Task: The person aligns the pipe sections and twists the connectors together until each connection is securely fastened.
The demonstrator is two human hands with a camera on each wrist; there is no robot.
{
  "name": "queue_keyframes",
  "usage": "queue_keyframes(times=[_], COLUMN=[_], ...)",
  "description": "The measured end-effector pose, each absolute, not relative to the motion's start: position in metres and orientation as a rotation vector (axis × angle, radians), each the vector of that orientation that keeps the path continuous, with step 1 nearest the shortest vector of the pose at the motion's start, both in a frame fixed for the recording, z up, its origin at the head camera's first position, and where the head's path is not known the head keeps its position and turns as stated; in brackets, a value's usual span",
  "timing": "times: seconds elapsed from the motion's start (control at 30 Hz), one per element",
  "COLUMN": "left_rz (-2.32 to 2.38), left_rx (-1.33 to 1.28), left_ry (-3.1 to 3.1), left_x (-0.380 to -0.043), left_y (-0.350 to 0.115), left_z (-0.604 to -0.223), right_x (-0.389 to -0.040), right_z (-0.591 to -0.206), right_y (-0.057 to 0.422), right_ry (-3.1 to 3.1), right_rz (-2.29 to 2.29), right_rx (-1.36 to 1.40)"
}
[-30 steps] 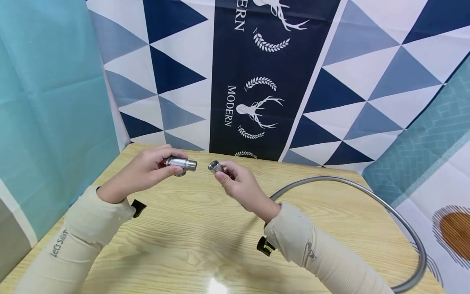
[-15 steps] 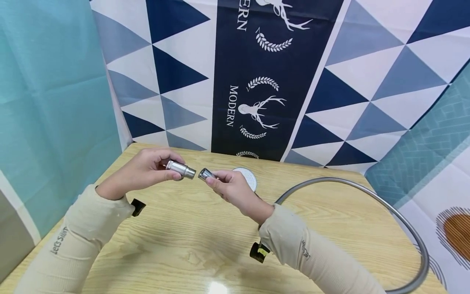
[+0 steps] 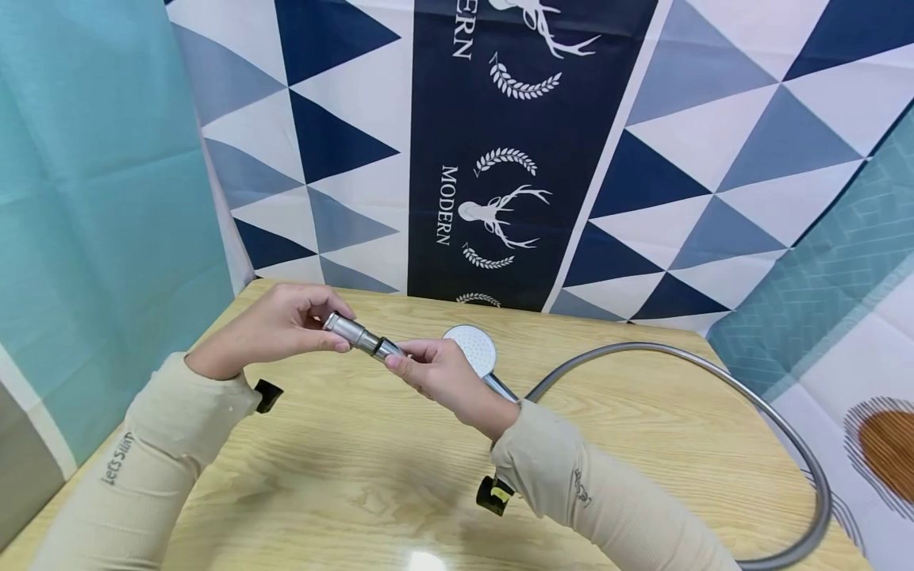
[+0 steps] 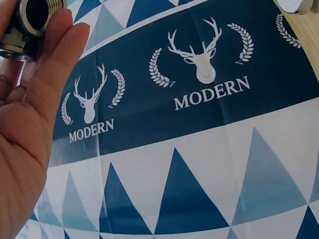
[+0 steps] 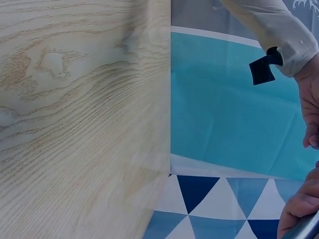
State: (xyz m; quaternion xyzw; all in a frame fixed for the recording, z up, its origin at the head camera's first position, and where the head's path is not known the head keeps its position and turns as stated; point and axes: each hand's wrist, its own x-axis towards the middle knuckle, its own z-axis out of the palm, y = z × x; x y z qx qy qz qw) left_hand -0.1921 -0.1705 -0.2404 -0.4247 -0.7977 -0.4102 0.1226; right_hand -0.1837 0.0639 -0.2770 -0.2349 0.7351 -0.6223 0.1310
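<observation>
My left hand holds a chrome threaded pipe fitting between thumb and fingers. A wide threaded opening of the fitting shows in the left wrist view. From the right, my right hand pinches a slim chrome connector, its end right at the threaded tip of the fitting, the two roughly in line and tilted down to the right. Most of the connector is hidden by the right fingers. At the corner of the right wrist view, my right hand grips a chrome tube.
Behind the right hand a round white-faced shower head lies on the wooden table. A grey metal shower hose loops across the table's right side. Patterned cloth hangs at the back, plain teal cloth at the left.
The right hand has moved left and slightly down, bringing the connector from apart to the fitting's threaded end. The fitting has tilted downward. The shower head has come into view.
</observation>
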Motion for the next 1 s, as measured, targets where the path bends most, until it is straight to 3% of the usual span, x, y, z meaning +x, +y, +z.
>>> queue_keyframes(times=[0.43, 1.0], left_rz=[-1.173, -1.319], left_rx=[-1.287, -1.085], left_ry=[-2.375, -2.337], left_x=[-0.191, -0.184], left_y=[-0.168, -0.175], left_z=[-0.238, -0.259], right_x=[-0.181, -0.182], right_z=[-0.281, -0.285], right_y=[0.061, 0.053], right_ry=[2.224, 2.411], right_rz=[-1.741, -1.597], right_rx=[-0.755, -0.887])
